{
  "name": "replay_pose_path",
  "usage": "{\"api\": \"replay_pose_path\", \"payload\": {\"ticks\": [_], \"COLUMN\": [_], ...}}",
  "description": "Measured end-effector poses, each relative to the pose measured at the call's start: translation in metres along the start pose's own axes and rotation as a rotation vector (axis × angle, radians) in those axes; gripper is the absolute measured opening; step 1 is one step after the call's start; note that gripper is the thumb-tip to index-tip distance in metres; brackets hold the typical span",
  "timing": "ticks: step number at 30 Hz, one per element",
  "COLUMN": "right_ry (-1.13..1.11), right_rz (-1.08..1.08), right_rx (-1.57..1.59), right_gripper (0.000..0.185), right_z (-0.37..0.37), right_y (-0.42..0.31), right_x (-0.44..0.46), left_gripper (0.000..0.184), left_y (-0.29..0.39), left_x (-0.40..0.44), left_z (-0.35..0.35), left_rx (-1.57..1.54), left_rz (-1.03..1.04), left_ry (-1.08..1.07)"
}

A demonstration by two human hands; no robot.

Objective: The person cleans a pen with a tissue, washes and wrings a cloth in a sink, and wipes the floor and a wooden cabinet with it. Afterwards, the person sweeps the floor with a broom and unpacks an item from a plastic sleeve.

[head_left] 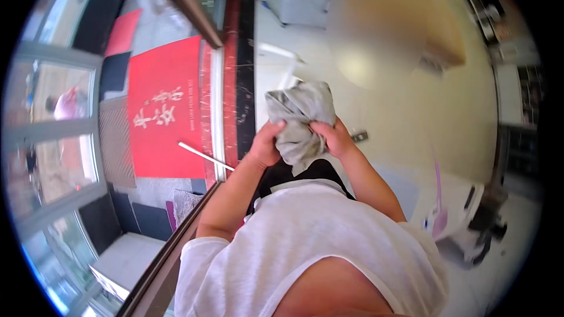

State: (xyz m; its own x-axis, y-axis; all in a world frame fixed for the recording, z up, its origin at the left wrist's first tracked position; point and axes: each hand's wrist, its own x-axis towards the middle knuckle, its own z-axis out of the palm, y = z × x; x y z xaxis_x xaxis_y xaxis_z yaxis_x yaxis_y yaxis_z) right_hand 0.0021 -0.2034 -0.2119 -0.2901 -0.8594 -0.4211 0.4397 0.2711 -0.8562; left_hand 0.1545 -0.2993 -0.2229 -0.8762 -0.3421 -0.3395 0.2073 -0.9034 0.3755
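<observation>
A bunched grey cloth (pixel 301 118) is held up in front of my body, gripped from both sides. My left hand (pixel 267 144) is closed on its left side, with the thumb pressed on top. On the right side, my right hand (pixel 333 136) grips the same cloth, its thumb also lying over the folds. The fingers beneath the cloth are mostly hidden. A loose end hangs down toward my waist.
At left lies a red doormat (pixel 167 111) with white characters, beyond a glass door frame (pixel 217 82). A thin white rod (pixel 202 155) is near the sill. To the right stands a white appliance (pixel 458 205) with a pink flyswatter-like object (pixel 439 220). A cardboard-coloured box (pixel 449 47) is farther back.
</observation>
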Motion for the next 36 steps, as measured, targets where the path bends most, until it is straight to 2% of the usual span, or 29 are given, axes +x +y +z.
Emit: {"api": "replay_pose_path", "payload": {"ticks": [1, 4, 5, 12, 15, 17, 19, 21, 25, 27, 29, 30, 32, 33, 34, 35, 36], "right_ry": [-0.016, -0.151, -0.208, -0.507, -0.625, -0.635, -0.643, -0.636, -0.701, -0.806, -0.934, -1.034, -1.175, -1.157, -1.156, -1.149, -1.119], "right_rz": [-0.074, -0.122, -0.134, -0.243, -0.185, -0.104, -0.123, -0.166, -0.038, -0.133, -0.409, -0.338, -0.481, -0.488, -0.554, -0.615, -0.604], "right_rx": [-0.194, -0.337, -0.413, -0.609, -0.627, -0.546, -0.573, -0.616, -0.599, -0.707, -0.889, -0.846, -0.889, -0.893, -0.949, -1.005, -0.993], "right_gripper": [0.042, 0.043, 0.049, 0.06, 0.061, 0.058, 0.056, 0.051, 0.053, 0.056, 0.057, 0.065, 0.08, 0.08, 0.088, 0.096, 0.096], "right_z": [0.013, 0.038, 0.05, 0.143, 0.171, 0.191, 0.214, 0.238, 0.3, 0.33, 0.385, 0.404, 0.435, 0.449, 0.463, 0.477, 0.489], "right_y": [-0.013, -0.002, 0.001, 0.01, 0.014, 0.017, 0.014, 0.012, -0.012, 0.0, -0.002, -0.002, -0.002, -0.003, -0.004, -0.003, 0.002], "right_x": [0.009, 0.05, 0.06, 0.137, 0.174, 0.198, 0.222, 0.255, 0.302, 0.329, 0.352, 0.36, 0.377, 0.388, 0.4, 0.412, 0.421], "left_gripper": [0.046, 0.042, 0.042, 0.033, 0.034, 0.037, 0.038, 0.039, 0.039, 0.043, 0.044, 0.049, 0.054, 0.054, 0.054, 0.055, 0.055], "left_y": [0.014, 0.034, 0.041, 0.085, 0.11, 0.131, 0.155, 0.185, 0.232, 0.258, 0.309, 0.325, 0.358, 0.378, 0.399, 0.422, 0.442], "left_x": [-0.006, -0.025, -0.033, -0.071, -0.065, -0.055, -0.05, -0.046, -0.056, -0.069, -0.08, -0.088, -0.094, -0.096, -0.098, -0.1, -0.105], "left_z": [0.004, -0.026, -0.034, -0.093, -0.119, -0.134, -0.141, -0.146, -0.173, -0.187, -0.191, -0.195, -0.208, -0.218, -0.229, -0.241, -0.246], "left_rx": [-0.002, 0.031, 0.061, 0.066, 0.011, 0.038, 0.057, 0.303, 0.19, 0.036, -0.166, -0.283, -0.211, -0.196, -0.181, -0.185, -0.174], "left_rz": [0.106, 0.265, 0.323, 0.693, 0.762, 0.789, 0.782, 0.607, 0.659, 0.646, 0.599, 0.566, 0.547, 0.656, 0.761, 0.732, 0.7], "left_ry": [0.122, 0.363, 0.43, 0.837, 0.915, 0.886, 0.867, 1.034, 0.938, 0.863, 0.762, 0.749, 0.718, 0.662, 0.604, 0.516, 0.516]}}
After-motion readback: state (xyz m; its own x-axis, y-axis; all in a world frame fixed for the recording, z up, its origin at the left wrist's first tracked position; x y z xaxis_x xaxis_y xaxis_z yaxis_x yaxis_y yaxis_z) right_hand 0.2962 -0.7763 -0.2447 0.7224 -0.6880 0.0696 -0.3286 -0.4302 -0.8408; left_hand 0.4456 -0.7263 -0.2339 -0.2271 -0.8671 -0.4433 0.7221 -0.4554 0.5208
